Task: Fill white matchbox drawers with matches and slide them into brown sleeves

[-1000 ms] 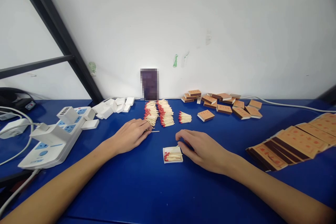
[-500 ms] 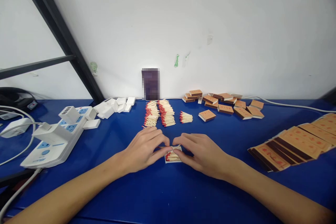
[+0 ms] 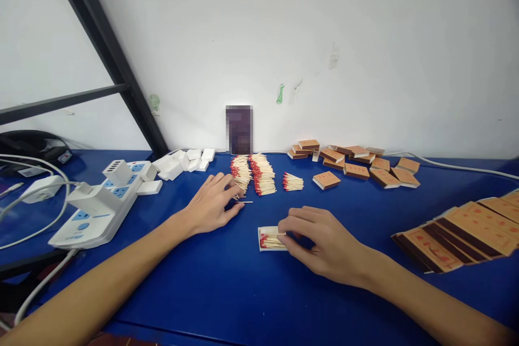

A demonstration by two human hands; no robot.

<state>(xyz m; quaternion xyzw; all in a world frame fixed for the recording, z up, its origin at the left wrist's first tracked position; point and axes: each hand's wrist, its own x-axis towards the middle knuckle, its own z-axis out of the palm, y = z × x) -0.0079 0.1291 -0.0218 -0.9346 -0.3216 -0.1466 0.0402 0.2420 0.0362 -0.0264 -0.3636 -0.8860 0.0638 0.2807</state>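
A small white matchbox tray lies on the blue table, partly filled with red-tipped matches. My right hand curls over the tray's right end, thumb and forefinger gripping there and hiding that end. My left hand has reached the near end of the left row of matches. Its thumb and fingers are apart, and a loose match lies at the thumb tip. Beside that row are a second row of matches and a small fan of matches.
Closed matchboxes are heaped at the back right, one matchbox apart. Flattened matchbox sleeves overlap at the right. White trays pile up at the back left, near a power strip with cables. A black frame stands at left.
My left hand has left the tray and moved up and left to the match rows. My right hand has stayed by the tray. The view has shifted slightly.
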